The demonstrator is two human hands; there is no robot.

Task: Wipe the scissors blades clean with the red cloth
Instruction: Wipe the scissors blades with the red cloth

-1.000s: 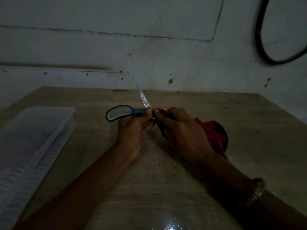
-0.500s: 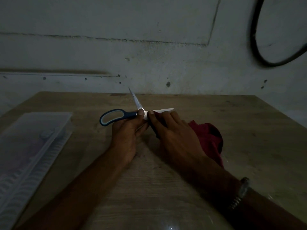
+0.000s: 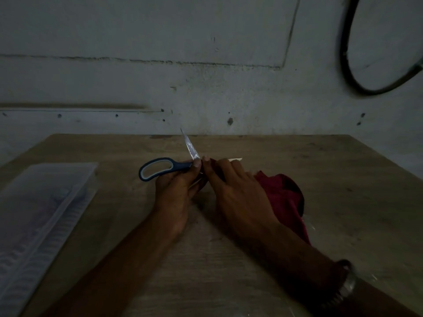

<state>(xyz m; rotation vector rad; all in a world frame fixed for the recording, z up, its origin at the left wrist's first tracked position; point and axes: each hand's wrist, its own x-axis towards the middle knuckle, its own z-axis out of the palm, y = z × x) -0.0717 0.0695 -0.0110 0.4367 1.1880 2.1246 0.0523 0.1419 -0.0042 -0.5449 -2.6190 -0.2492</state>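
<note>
Scissors (image 3: 174, 167) held open above table centre, blades spread in a V. One blade pointing up toward 11 o'clock, tip near far table edge; other blade running toward 3 o'clock, mostly hidden, only its pale tip showing past the fingers. Blue-and-grey handle loop sticking out toward 9 o'clock, second handle hidden under the hands.

Left hand (image 3: 176, 193) gripping scissors near the pivot, thumb tip on the base of the upright blade, fingers curled underneath. Right hand (image 3: 240, 193) just at 3 o'clock of left, thumb tips almost touching. Right fingers curled over red cloth (image 3: 283, 195), pinching it onto the 3 o'clock blade; strip of red visible between thumb and forefinger. Rest of cloth bunched at 4 o'clock of right hand, trailing down along the wrist onto the table. Dark band plus watch (image 3: 348, 287) on right wrist, blurred.

Wooden table (image 3: 343, 179) under everything. Clear plastic tray (image 3: 45, 202) at 8 o'clock of scissors, well apart, long side running to lower-left corner; contents too dim to tell. Stained grey wall (image 3: 160, 88) at 12 o'clock, black cable loop (image 3: 345, 65) hanging at 2 o'clock. Scene very dark.
</note>
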